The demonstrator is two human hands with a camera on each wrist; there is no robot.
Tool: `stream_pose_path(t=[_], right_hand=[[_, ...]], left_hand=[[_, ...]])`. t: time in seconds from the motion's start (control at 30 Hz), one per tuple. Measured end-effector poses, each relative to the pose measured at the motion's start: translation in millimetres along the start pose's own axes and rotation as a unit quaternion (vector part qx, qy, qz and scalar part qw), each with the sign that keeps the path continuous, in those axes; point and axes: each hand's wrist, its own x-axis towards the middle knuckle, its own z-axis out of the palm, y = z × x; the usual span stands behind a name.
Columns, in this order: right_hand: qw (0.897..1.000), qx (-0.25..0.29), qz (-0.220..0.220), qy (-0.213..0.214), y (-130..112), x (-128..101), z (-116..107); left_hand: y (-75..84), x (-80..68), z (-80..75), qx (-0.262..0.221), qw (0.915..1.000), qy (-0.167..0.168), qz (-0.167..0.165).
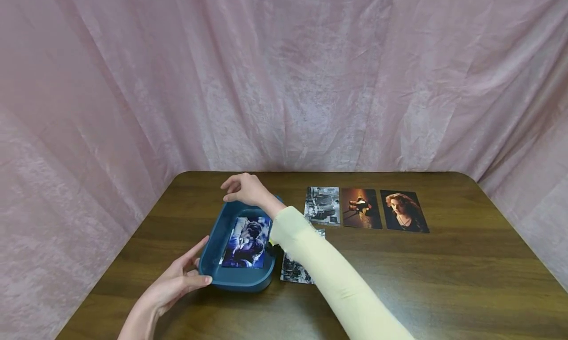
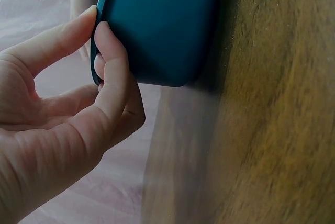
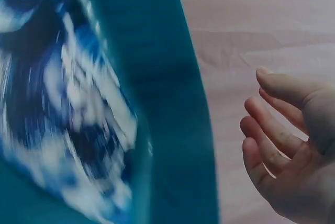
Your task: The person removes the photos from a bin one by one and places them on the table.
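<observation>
While the blue tray (image 1: 208, 253) sits on the table (image 1: 443, 281), its near left corner is touched by the left hand (image 1: 177, 281), fingers nearly straight. The right hand (image 1: 244, 189) is held above the far rim, fingers loosely apart. A blue photo (image 1: 246, 241) is seen inside. Only the head view shows three photos (image 1: 361, 209) laid beside.

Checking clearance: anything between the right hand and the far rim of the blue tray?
Nothing visible. The right hand hovers just above the far rim of the blue tray, fingers relaxed, with only open air between them in the right wrist view. The left hand already touches the tray's near corner.
</observation>
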Motion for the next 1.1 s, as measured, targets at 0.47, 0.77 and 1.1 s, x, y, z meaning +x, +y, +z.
stream_pose_path(t=[0.47, 0.77, 1.1], right_hand=[[0.954, -0.209, 0.132, -0.172, 18.3, -29.9, 27.2], [0.928, -0.262, 0.174, -0.198, 13.1, -41.8, 24.5], [0.925, -0.278, 0.195, -0.172, 11.3, -42.9, 26.0]], left_hand=[[0.3, 2.2, 3.3, -0.003, 0.9999, 0.009, -0.005], [1.2, 3.4, 5.0, -0.007, 0.9999, 0.014, -0.004], [1.7, 3.3, 5.0, -0.009, 0.9998, 0.015, -0.007]])
